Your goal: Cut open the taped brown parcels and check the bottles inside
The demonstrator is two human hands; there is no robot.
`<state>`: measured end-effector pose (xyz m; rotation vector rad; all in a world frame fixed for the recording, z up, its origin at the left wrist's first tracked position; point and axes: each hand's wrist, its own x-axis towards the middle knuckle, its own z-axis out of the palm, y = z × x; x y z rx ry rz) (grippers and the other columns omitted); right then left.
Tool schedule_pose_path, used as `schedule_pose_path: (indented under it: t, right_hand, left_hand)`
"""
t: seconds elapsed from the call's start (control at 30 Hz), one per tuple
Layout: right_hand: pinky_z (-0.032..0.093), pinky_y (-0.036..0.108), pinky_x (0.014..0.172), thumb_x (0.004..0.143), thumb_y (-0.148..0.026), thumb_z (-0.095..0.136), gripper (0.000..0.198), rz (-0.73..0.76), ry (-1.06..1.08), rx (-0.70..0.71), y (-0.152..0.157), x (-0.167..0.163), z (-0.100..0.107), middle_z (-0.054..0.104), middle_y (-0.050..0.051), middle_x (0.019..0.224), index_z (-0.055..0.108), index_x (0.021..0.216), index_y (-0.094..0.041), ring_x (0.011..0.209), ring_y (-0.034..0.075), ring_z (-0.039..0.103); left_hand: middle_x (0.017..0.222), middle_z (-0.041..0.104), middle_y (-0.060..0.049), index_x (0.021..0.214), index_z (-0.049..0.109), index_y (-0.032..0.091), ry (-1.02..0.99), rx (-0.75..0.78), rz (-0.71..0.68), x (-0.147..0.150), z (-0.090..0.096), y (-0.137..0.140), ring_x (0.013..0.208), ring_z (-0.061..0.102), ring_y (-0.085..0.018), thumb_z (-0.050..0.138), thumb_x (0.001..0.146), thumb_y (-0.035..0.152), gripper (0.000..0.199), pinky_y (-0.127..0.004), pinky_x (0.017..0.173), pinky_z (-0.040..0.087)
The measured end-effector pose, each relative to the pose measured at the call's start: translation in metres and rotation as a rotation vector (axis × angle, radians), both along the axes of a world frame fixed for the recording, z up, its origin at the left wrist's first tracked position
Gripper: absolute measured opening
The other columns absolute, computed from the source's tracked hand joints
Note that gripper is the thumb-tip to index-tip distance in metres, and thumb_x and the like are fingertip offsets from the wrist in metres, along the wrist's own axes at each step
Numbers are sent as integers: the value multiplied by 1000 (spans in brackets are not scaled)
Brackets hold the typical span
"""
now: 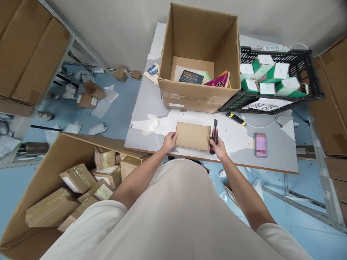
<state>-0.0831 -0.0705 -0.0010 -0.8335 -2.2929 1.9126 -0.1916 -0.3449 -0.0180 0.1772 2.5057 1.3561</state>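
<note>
A small closed brown cardboard box (192, 136) lies near the table's front edge, in front of me. At its left end, my left hand (170, 141) is closed on the edge, thumb on top. My right hand (218, 148) is at the box's right end, closed around the handle of a red and black utility knife (214, 134). The knife's blade end points away from me. Fingertips of my right hand appear to touch the box too; the fingers underneath are hidden.
Behind stands a large open carton (200, 99) holding several books. A black crate (316, 81) with green-and-white boxes is beside it. A yellow-black cutter (236, 118) and a blurred pink item (261, 145) lie right. Lower left, a big carton (40, 169) holds several taped parcels.
</note>
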Motion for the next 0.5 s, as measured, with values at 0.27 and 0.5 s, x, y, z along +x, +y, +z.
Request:
schedule_pose_path:
  t: [0.27,0.5]
  right_hand:
    - [52,39,84,68,-55,68,54,-110,-30,-166,-10,33,-14,65,9,111,58,106,-18,98,21,62]
    - [54,42,83,67,-59,68,56,-163,-78,-251,-28,64,-26,65,8,110,56,106,-21,99,22,62]
  left_hand:
    - [120,61,-13,124,57,14,-90,76,-47,22,-10,-24,102,61,-22,62,79,44,55,-38,93,48]
    - [124,61,-11,131,50,16,-163,83,-195,36,-32,-33,114,57,-27,70,70,34,67,-44,102,43]
